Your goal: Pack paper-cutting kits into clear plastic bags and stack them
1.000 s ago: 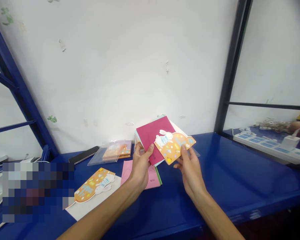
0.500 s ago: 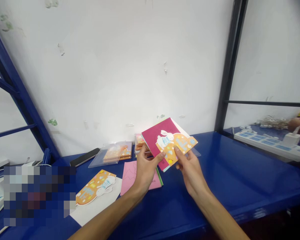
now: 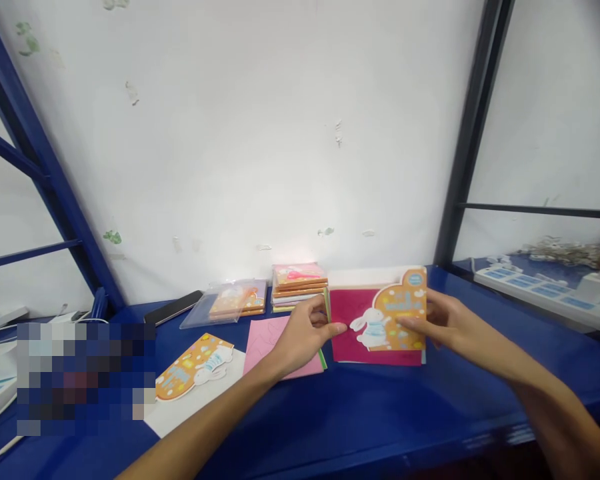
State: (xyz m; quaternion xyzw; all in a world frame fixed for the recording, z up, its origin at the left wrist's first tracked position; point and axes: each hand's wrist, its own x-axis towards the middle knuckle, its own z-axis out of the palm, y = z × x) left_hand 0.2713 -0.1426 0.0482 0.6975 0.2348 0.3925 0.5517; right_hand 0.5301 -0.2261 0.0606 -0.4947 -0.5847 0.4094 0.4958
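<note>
Held upright between my two hands is a bundle of coloured paper sheets (image 3: 347, 343), with a dark pink sheet in front. An orange rabbit card (image 3: 393, 310) lies against its face. My left hand (image 3: 307, 331) pinches the bundle's left edge, thumb in front. At the right edge, my right hand (image 3: 437, 320) grips the card and sheets together, its thumb on the card. Just left of the bundle, a pink sheet (image 3: 263, 340) with line drawings lies on green paper, partly behind my left hand. A second orange rabbit card (image 3: 193, 367) rests on a white sheet (image 3: 195, 410).
A stack of wrapped card packs (image 3: 297, 287) stands against the wall, beside a clear plastic sleeve (image 3: 213, 307) with orange cards. A black phone (image 3: 174, 308) lies farther left. Power strips (image 3: 545, 290) are beyond the right post on the blue table (image 3: 380, 413).
The bundle has turned from tilted to upright and level, and moved right and lower. My right hand has shifted to its right edge, my left to its left edge. The stack behind is now uncovered.
</note>
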